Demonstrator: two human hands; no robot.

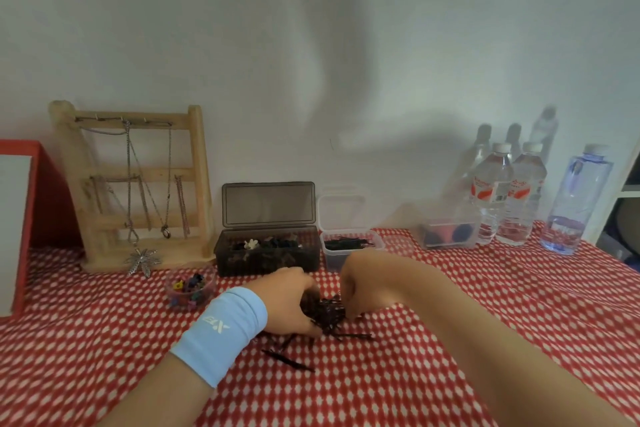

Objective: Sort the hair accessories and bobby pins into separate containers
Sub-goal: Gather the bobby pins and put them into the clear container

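A heap of black bobby pins (330,315) lies on the red-and-white cloth, with a few stray pins (287,359) in front of it. My left hand (289,302), with a light blue wristband, curls round the left side of the heap. My right hand (360,288) curls over its right side, fingers down into the pins. Behind stand a dark open box (266,253) holding hair accessories and a small clear tub (353,246) with bobby pins in it. A little round cup (190,291) of coloured mini clips sits to the left.
A wooden jewellery stand (135,184) with necklaces stands at the back left beside a red box (20,218). At the back right are a clear case (448,234) with dark and red items and three water bottles (519,194).
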